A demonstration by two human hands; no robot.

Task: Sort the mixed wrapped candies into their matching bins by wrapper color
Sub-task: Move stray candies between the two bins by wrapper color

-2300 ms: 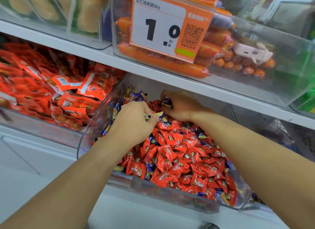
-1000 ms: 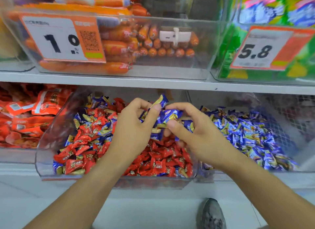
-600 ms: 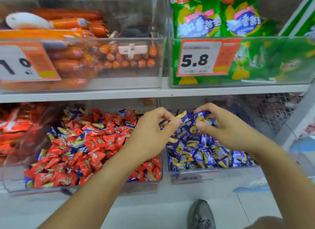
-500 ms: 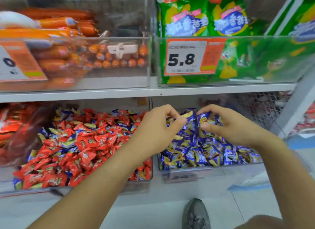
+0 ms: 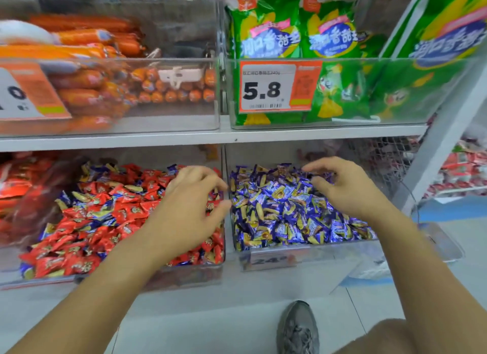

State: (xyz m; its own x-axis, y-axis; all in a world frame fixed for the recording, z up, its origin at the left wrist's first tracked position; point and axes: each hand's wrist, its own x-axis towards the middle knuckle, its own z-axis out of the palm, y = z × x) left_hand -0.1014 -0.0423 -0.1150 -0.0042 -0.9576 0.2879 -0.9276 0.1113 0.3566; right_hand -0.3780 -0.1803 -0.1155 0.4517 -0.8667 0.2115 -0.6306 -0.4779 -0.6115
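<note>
Hovering mid-frame: left hand (image 5: 184, 211) over red-candy bin (image 5: 147, 277), fingers loosely spread, holding nothing; right hand (image 5: 345, 190) over blue-candy bin (image 5: 303, 258), fingers slack, nothing held.

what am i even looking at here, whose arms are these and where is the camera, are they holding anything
There is no machine here. The camera sits on a person's head and looks forward and down, so the two bare arms reaching in from the bottom are that person's own. This is the only view.

They stand at a shop shelf. On the lower level are two clear bins: the left bin holds mostly red wrapped candies with some blue ones mixed in, and the right bin holds blue wrapped candies.

The left hand hangs over the right end of the red bin. The right hand hovers over the blue pile. Both have loosely spread fingers and neither seems to hold anything.

Above sit orange sausages and green snack bags behind a 5.8 price tag. A grey shoe shows below.
</note>
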